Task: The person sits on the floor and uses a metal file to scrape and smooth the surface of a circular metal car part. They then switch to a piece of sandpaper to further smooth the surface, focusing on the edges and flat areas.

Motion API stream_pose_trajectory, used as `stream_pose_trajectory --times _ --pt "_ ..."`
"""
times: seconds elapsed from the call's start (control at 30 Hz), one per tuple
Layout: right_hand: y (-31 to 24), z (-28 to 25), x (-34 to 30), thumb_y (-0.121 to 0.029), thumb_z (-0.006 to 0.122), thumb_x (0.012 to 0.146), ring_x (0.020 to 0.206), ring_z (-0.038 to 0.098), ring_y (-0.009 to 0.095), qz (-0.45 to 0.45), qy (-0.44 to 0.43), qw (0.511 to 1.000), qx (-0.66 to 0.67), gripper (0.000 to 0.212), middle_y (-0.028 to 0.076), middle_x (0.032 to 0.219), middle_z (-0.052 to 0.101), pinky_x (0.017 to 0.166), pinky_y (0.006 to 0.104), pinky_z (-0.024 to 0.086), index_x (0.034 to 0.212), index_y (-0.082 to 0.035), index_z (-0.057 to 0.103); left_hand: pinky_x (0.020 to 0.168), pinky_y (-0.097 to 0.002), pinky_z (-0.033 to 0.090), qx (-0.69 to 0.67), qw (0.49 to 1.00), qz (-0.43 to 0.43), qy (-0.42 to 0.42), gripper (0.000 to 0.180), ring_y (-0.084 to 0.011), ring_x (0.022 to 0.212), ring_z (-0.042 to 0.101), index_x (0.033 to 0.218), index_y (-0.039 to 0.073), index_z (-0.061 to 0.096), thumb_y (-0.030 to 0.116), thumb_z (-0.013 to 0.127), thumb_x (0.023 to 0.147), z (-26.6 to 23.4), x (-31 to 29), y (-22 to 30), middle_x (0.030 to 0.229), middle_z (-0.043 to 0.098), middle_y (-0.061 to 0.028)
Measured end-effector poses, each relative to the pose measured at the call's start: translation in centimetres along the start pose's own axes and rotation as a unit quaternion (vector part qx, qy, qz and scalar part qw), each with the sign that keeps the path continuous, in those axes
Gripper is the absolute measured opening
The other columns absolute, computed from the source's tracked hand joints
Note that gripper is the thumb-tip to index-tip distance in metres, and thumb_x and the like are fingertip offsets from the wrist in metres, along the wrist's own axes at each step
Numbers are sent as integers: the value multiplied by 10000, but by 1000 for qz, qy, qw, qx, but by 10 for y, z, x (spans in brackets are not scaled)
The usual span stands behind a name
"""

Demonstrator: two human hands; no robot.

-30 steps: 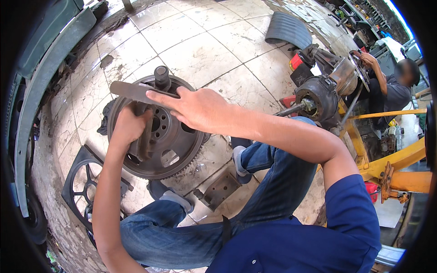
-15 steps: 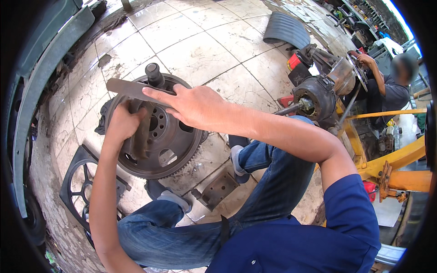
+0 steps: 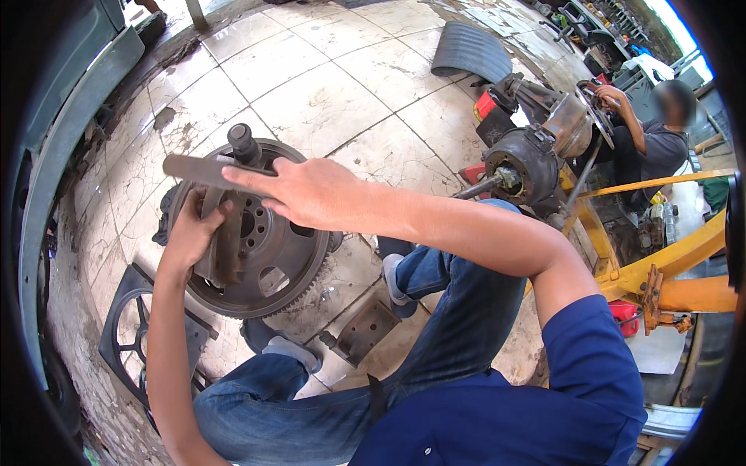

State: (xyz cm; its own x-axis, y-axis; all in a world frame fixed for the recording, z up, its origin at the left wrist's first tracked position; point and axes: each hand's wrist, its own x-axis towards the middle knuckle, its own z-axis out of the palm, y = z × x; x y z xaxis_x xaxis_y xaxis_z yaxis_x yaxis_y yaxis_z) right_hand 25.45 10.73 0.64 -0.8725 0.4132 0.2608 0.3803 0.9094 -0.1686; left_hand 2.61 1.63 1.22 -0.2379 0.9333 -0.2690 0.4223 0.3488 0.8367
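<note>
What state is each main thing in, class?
Right hand: gripping
Left hand: gripping
Flat metal blade: held in right hand
Dark metal piece: held in left hand
Toothed wheel: partly covered
Metal plate: lying on floor
Black frame: partly hidden
Grey curved panel: lying arched on floor

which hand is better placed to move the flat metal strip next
Probably the right hand: it grips one end of the flat metal strip, leaving the other end free. The left hand is busy, holding a dark metal piece over the toothed wheel.

place: mechanical workshop | signs: toothed flywheel [image 3: 268, 242], axle assembly [image 3: 522, 165], yellow steel frame [image 3: 668, 262]
</note>
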Motion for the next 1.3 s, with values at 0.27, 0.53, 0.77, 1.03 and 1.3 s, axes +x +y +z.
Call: stream_pose_trajectory --times 0.27,0.53,0.77,1.03,1.3 --pt "5 -2 4 -313 628 974 585 661 303 27 29 999 28 702 166 798 627 505 405 563 1566 -385 257 1068 -375 417 73 992 29 -103 798 -281 1257 560 1429 -85 435 451 702 902 -21 2 -11 1349 580 -226" --pt "5 -1 2 -303 622 983 634 666 304 59 24 998 12 659 152 778 626 595 440 582 1556 -381 307 696 -289 408 154 966 -51 -201 575 -115 747 484 1056 -42 665 518 673 931 -52 -22 2 789 547 -6" --pt "3 -2 4 -297 601 998 661 667 306 54 31 998 19 634 154 796 630 620 438 576 1556 -378 310 694 -274 439 117 976 -103 -154 681 -105 715 498 1105 -84 693 561 713 887 -54 -19 -16 761 567 -9" --pt "7 3 9 -322 586 1009 617 638 292 51 35 998 22 683 133 792 603 594 416 566 1566 -456 215 814 -280 506 61 987 -83 -124 851 -133 846 577 1357 -123 523 558 712 882 -50 -24 -18 1063 661 -109" --pt "3 1 11 -307 592 1004 645 662 283 38 43 998 26 612 137 796 635 582 419 567 1550 -374 323 829 -276 508 63 989 -88 -104 848 -148 891 607 1399 -115 473 523 711 894 -51 -29 -16 1137 656 -126"
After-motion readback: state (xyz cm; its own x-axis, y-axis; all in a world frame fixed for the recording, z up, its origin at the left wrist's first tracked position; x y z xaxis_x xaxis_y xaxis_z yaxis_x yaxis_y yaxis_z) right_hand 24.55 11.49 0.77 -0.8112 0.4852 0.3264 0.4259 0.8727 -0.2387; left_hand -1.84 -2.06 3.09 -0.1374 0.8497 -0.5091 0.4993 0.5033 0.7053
